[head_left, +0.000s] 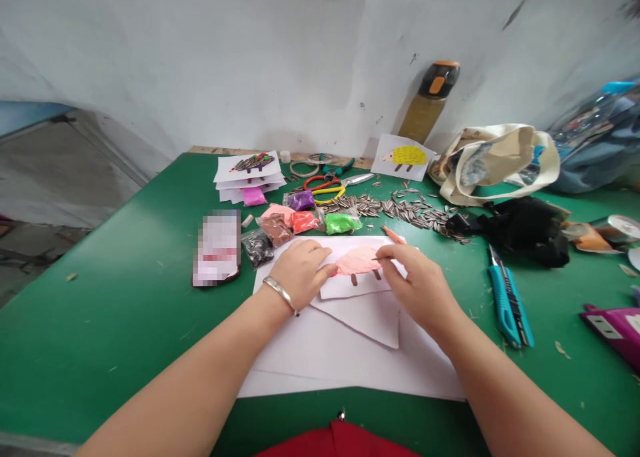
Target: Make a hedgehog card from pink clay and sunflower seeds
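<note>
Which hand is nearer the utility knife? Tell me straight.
Right. The right hand sits to the knife's left, not touching it; the left hand lies farther left, past the right hand, from the utility knife.

The white paper card (345, 287) lies flat on white paper sheets (350, 357). A pink clay oval (358, 260) sits on the card's upper middle, with two short brown legs (354, 279) below it. The left hand (300, 273) rests on the card's left end, beside the oval, and the fingertips (380, 258) of the right hand (417, 287) touch the oval's right edge.
</note>
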`<state>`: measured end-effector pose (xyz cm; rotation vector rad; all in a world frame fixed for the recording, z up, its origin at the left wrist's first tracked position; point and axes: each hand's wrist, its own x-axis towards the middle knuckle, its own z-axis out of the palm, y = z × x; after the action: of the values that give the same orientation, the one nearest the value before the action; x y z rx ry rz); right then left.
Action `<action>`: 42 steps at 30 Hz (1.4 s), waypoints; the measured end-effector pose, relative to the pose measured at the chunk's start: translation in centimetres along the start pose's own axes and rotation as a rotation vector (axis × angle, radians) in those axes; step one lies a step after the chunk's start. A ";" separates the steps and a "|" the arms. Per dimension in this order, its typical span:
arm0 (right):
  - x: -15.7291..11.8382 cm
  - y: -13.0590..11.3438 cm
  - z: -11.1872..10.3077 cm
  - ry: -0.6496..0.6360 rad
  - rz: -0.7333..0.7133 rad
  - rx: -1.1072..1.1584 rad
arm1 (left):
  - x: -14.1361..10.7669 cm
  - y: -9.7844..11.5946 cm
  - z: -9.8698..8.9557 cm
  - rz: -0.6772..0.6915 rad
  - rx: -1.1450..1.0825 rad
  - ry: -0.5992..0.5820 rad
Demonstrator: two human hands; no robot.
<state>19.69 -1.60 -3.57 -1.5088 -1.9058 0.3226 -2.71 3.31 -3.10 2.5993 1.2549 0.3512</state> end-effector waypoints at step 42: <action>-0.3 -2.9 3.0 -0.205 -0.194 -0.128 | 0.5 -0.6 0.0 0.211 -0.110 -0.110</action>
<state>15.61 -2.11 -4.30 -1.4016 -2.2541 0.2808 -2.84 4.06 -3.28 2.6218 0.9022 0.3007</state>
